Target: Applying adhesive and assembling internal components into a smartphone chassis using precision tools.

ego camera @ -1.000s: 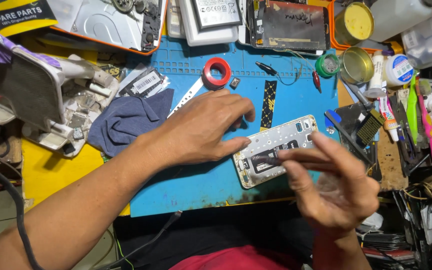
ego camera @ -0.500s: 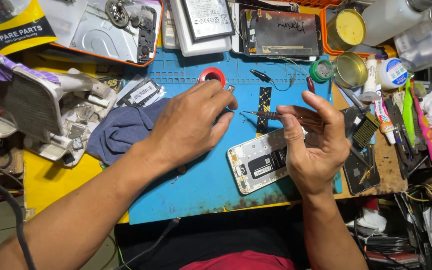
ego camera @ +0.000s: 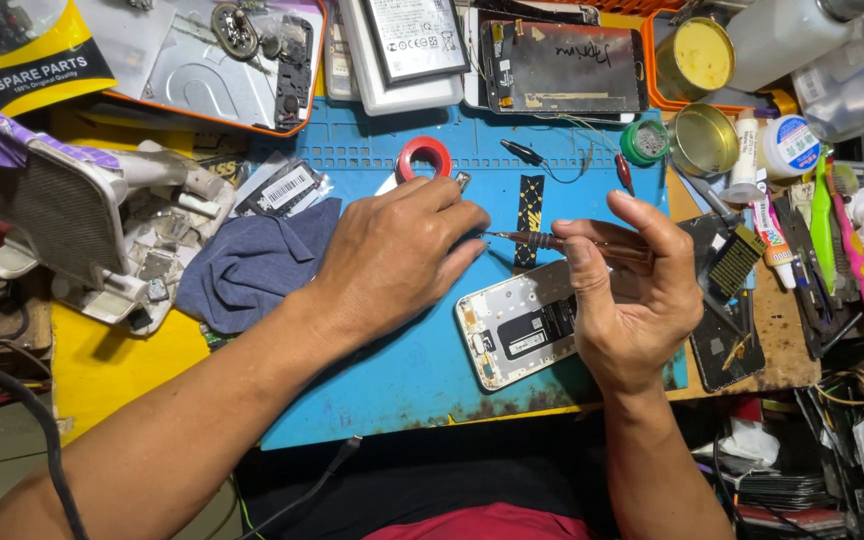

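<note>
Right hand point(ego camera: 632, 300) raised over the blue mat point(ego camera: 402, 370), grip pinching a thin screwdriver point(ego camera: 552, 242) between thumb and fingers, shaft roughly level, tip pointing toward the left hand point(ego camera: 392, 255). Left hand palm-down on the mat, fingers curled together at the screwdriver tip; cannot tell whether anything is pinched there. Opened phone body point(ego camera: 517, 325) flat on the mat, tilted, just below and partly under the right hand, inner frame facing up. Red tape ring point(ego camera: 424, 158) just beyond left-hand knuckles. Black strip with yellow marks point(ego camera: 529, 215) lying between the two hands, behind the screwdriver. Dark blue cloth point(ego camera: 252, 265) beside the left wrist, at the mat's left edge. Phone with dark screen point(ego camera: 567, 68) and battery pack point(ego camera: 414, 38) along the far side of the bench. Open round tin point(ego camera: 704, 140) and small green pot point(ego camera: 644, 142) far right of the mat. Small brush point(ego camera: 734, 260) just right of the right hand.
</note>
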